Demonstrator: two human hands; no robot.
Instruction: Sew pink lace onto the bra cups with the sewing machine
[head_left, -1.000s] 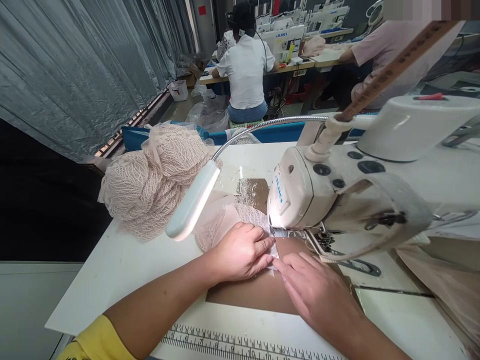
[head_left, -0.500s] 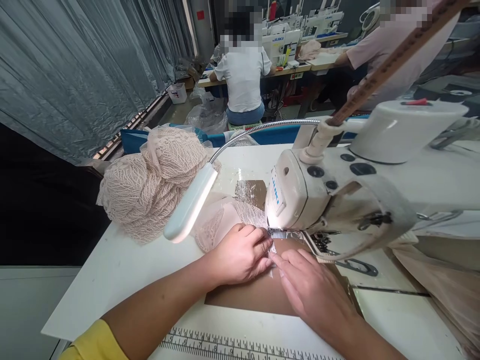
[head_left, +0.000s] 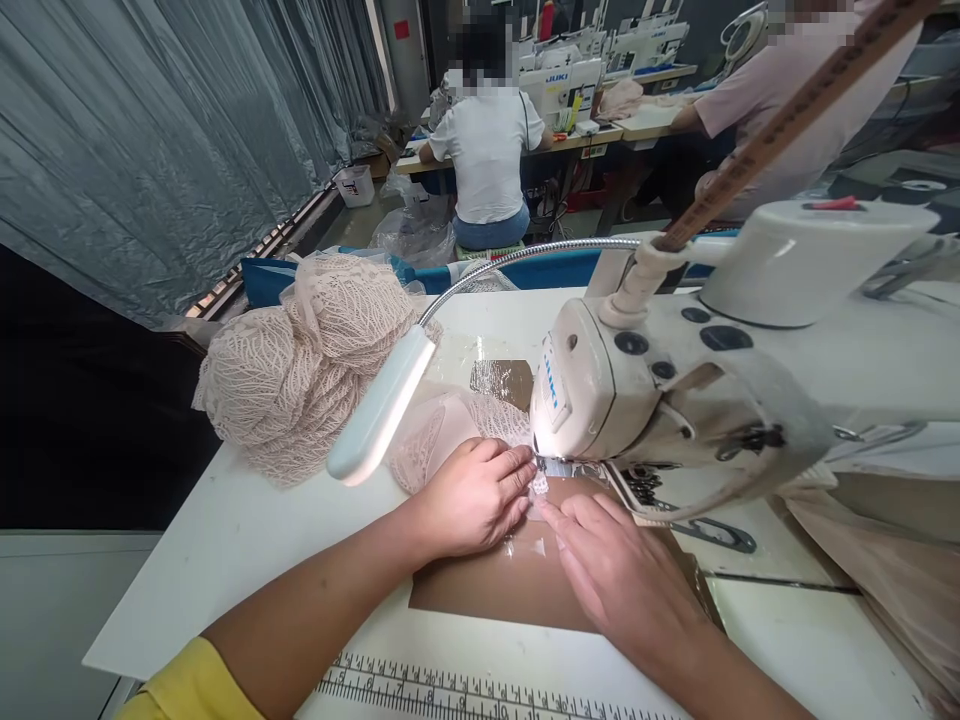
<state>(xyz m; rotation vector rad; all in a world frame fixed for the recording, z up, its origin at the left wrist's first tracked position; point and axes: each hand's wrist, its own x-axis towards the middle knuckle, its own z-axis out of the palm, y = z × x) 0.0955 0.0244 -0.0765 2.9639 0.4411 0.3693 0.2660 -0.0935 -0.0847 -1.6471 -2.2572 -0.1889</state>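
Pale pink lace fabric (head_left: 495, 418) lies at the needle end of the white sewing machine (head_left: 585, 380), partly under the head. My left hand (head_left: 480, 495) is closed over its near part, fingers together and bent, fingertips close beside the presser foot. A narrow white lace end (head_left: 540, 483) shows between my hands. At its near tip, my right hand (head_left: 619, 555) grips the edge with the forefinger stretched forward and the other fingers curled; its thumb is hidden. Both hands rest over a brown sheet (head_left: 495, 595) on the table.
A heap of lace pieces (head_left: 300, 370) sits at the left. A lit lamp (head_left: 382, 405) on a bent metal neck hangs over the table. A printed ruler (head_left: 465, 695) runs along the front edge. Beige fabric (head_left: 885, 560) lies at the right. Two people sit at machines beyond.
My left hand has shifted slightly forward and flattened beside the presser foot. The lace has moved a little away from me under the machine head. My right hand has hardly moved.
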